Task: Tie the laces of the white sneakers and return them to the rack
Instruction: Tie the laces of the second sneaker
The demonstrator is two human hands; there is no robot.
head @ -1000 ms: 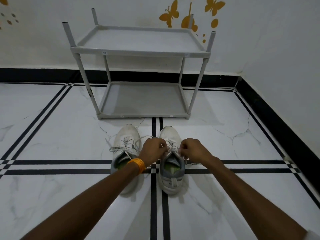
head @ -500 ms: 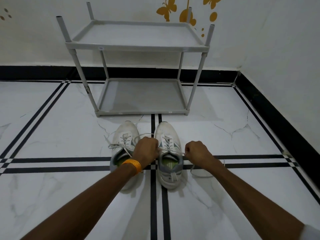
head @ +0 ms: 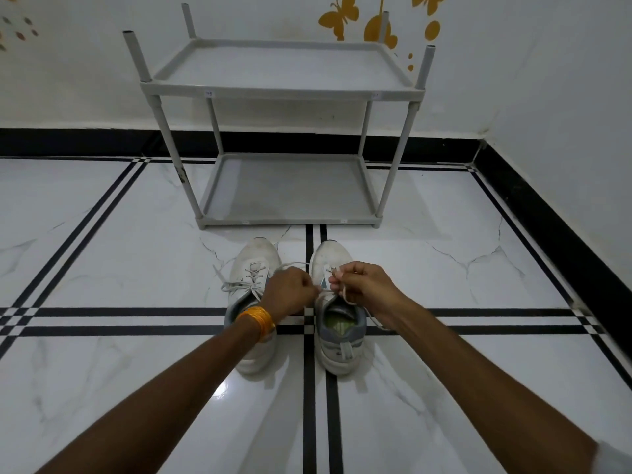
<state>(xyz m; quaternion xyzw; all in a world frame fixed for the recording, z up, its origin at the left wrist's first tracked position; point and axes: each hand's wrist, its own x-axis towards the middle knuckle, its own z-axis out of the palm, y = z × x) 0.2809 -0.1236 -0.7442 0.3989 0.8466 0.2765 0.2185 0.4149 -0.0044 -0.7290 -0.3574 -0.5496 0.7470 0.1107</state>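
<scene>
We are knotting the right-side white mesh sneaker (head: 337, 323): left hand (head: 290, 292) and right hand (head: 364, 285) each pinch its white lace (head: 344, 295). Next, form the bow loops.

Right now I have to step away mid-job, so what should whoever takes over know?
Left hand: pinching a lace of the right sneaker.
Right hand: pinching the other lace, pulled up.
Both sneakers stand on the floor before the rack, toes toward it.
Done: nothing finished; the right sneaker's knot is in progress.
Left: finish it, tie the left sneaker, whose laces lie loose, then put both on the rack.
</scene>
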